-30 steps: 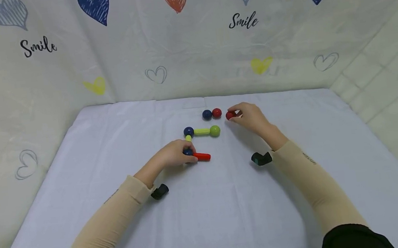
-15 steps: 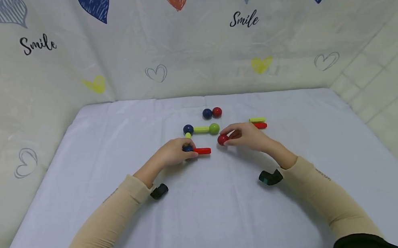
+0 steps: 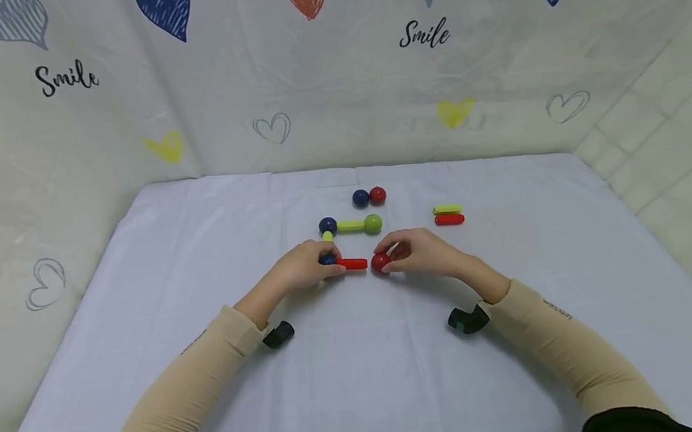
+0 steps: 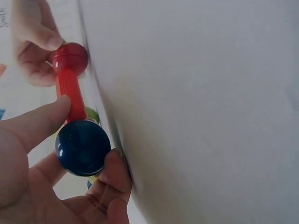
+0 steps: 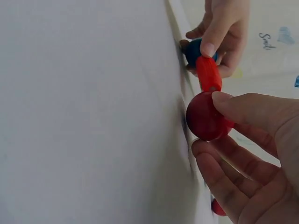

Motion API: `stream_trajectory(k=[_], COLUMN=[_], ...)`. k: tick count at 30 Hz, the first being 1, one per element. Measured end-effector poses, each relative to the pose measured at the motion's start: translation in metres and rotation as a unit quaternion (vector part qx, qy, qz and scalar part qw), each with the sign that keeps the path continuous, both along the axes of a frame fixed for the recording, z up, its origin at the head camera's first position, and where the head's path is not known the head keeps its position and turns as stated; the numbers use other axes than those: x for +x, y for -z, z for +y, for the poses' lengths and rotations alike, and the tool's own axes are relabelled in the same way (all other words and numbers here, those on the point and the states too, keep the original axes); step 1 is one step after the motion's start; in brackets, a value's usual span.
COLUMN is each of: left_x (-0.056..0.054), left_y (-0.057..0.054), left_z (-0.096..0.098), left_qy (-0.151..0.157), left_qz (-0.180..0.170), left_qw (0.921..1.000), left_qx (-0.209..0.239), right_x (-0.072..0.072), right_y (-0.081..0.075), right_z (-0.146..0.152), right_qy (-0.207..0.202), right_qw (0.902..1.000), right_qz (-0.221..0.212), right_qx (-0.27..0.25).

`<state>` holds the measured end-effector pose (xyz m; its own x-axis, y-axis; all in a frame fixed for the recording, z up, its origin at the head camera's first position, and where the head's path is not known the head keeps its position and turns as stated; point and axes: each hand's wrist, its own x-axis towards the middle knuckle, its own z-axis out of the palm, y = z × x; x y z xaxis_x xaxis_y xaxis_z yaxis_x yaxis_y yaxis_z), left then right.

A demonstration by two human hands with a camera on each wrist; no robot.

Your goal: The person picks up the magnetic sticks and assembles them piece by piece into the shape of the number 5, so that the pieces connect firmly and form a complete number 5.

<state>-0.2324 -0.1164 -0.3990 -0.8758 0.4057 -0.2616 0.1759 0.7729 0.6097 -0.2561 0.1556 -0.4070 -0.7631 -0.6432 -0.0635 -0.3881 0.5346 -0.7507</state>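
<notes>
In the head view my left hand (image 3: 305, 265) grips a dark blue ball (image 4: 83, 148), its thumb lying against a red rod (image 3: 352, 264) that sticks out of the ball. My right hand (image 3: 422, 254) pinches a red ball (image 3: 380, 262) between thumb and fingers, just off the rod's free end with a narrow gap in the head view. From the held blue ball a short yellow-green rod (image 3: 327, 236) runs back to another dark blue ball (image 3: 327, 226). A second yellow-green rod (image 3: 350, 226) joins that one to a green ball (image 3: 373, 224).
Behind the joined pieces, a loose dark blue ball (image 3: 360, 198) and a red ball (image 3: 377, 195) lie side by side. To the right lie a loose yellow-green rod (image 3: 447, 209) and a red rod (image 3: 450, 220). A white cloth (image 3: 363, 383) covers the table.
My right hand has brought the red ball from the back right, toward me and leftward, up to the red rod's end. The left hand stays nearly still. Two loose rods have come into view.
</notes>
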Motion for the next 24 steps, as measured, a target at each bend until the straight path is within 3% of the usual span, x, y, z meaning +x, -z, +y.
stream_trajectory(k=[7, 24], left_x=[-0.0013, -0.0036], left_y=[0.0017, -0.0037], left_z=[0.001, -0.0039], left_qy=[-0.007, 0.019], left_qz=[-0.003, -0.007], left_qw=[1.0, 0.9997], left_qx=[-0.002, -0.016], right_x=[0.003, 0.0011], right_y=[-0.0018, -0.0009], right_z=[-0.003, -0.0018], right_qy=[-0.01, -0.005], right_qw=[0.9999, 0.9997], right_qz=[0.004, 0.024], right_qx=[-0.007, 0.008])
